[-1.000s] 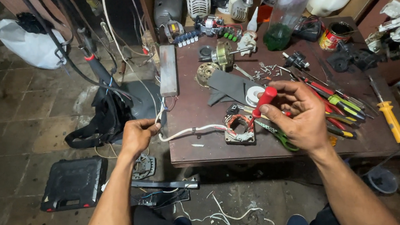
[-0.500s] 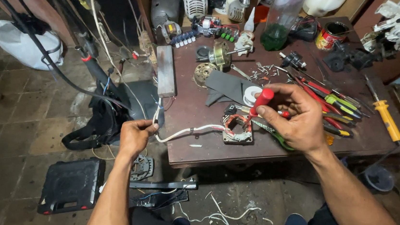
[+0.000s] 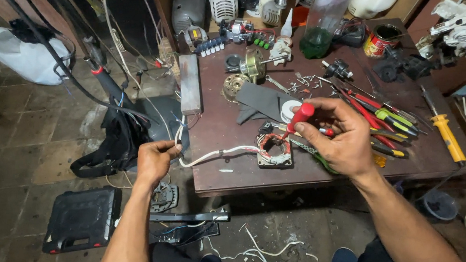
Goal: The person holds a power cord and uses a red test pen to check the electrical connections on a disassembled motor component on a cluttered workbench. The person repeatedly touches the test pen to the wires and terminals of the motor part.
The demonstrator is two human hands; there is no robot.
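- Over a dark brown wooden counter (image 3: 227,131) crowded with tools and parts, a person's two bare forearms reached in from the bottom edge of the view.
- The left hand (image 3: 154,161) hung just off the counter's left edge, its fingers curled shut around a white cable (image 3: 212,155).
- From that fist the white cable ran rightward across the counter top to a small motor stator (image 3: 273,149), a square metal frame with reddish copper windings, lying near the front edge.
- The right hand (image 3: 341,135) was closed around a red-handled screwdriver (image 3: 300,117), held slanted with the handle up and the tip pointing down-left toward the stator; whether the tip touched the windings could not be told.
- Just beside the right hand, on its far side, lay a row of screwdrivers and pliers (image 3: 381,118) with red and green grips.
- Farther right on the counter, a yellow-handled screwdriver (image 3: 447,137) lay apart from the others.
- Behind the stator sat a roll of white tape (image 3: 287,109), a dark folded cloth (image 3: 258,98) and a brass-coloured motor rotor (image 3: 252,64).
- Near the counter's back edge stood a clear plastic bottle (image 3: 327,16) with green liquid at the bottom, and a small open tin can (image 3: 380,39).
- On the tiled floor to the left lay a closed black tool case (image 3: 82,218), well apart from the hands.
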